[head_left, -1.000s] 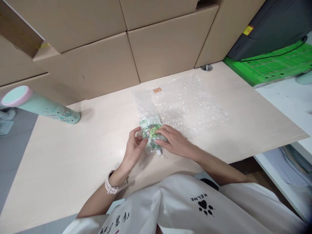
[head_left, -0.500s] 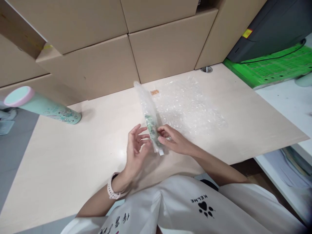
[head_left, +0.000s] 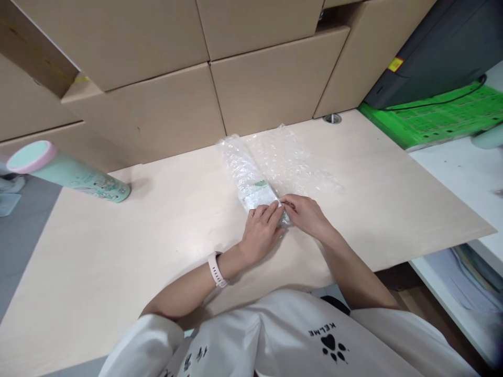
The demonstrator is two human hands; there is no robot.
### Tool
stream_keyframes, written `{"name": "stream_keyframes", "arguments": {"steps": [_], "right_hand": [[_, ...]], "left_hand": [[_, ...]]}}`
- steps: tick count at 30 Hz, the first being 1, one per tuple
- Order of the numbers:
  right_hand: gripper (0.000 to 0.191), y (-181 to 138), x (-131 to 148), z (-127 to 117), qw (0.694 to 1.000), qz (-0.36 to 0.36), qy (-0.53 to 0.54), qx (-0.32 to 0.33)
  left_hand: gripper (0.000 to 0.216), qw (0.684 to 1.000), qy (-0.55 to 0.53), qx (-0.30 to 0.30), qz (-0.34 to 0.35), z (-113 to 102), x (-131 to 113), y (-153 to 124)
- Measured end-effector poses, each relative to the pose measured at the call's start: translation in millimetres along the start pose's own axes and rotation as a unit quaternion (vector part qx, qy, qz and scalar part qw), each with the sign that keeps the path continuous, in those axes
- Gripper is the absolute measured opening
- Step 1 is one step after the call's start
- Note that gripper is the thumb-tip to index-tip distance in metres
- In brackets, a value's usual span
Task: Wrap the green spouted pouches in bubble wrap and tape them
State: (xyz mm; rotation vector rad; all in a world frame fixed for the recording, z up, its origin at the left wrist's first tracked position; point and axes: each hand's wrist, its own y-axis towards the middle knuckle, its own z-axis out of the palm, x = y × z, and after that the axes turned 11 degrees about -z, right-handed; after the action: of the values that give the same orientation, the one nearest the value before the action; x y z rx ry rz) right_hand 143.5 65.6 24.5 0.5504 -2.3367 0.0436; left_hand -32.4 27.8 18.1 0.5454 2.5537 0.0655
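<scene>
A flat white-and-green packet lies at a slant on the table, partly rolled in clear bubble wrap. My left hand rests over its near end, with the fingers laid across the top and the thumb at the near edge. Close beside it, my right hand pinches the wrap at the packet's near right edge. The hands cover the near end of the packet. One part of the wrap extends past the packet's far end, and a loose sheet spreads flat to the right.
Stacked cardboard boxes line the back of the table. A mint-green tumbler with a pink rim stands at the left. On the right are a green plastic crate, a dark machine and a cable hole.
The packet has turned over to the right with the wrap, now lying flat with its white face up. My left hand has moved right onto it; my right hand has shifted slightly right.
</scene>
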Motion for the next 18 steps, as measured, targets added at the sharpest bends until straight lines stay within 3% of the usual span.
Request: {"name": "stream_keyframes", "arguments": {"steps": [4,9,12,14,16,18], "right_hand": [[0.018,-0.6,4.9,-3.1,0.999,0.03,-0.025,-0.023],[0.016,-4.0,12.7,-9.4,1.0,-0.002,0.001,-0.006],[0.022,-5.9,13.2,-10.9,0.999,-0.025,-0.01,0.034],[0.022,-7.0,13.0,-10.5,0.998,-0.039,-0.017,0.052],[0.019,-7.9,13.8,-8.7,0.996,-0.054,-0.029,0.062],[0.019,-8.5,16.3,-5.6,0.994,-0.069,-0.041,0.071]], "left_hand": [[0.041,0.995,0.093,0.014,-0.015,2.9,-8.9,6.8],[0.039,0.995,0.085,0.023,-0.037,-0.1,-13.2,9.6],[0.038,0.999,-0.008,0.009,-0.036,-6.5,-7.5,2.1],[0.037,0.992,-0.095,-0.043,-0.076,-11.4,0.8,-7.9],[0.041,0.964,-0.182,-0.114,-0.157,-14.5,11.7,-19.0],[0.043,0.922,-0.306,-0.12,-0.204,-16.1,22.1,-28.4]]}}
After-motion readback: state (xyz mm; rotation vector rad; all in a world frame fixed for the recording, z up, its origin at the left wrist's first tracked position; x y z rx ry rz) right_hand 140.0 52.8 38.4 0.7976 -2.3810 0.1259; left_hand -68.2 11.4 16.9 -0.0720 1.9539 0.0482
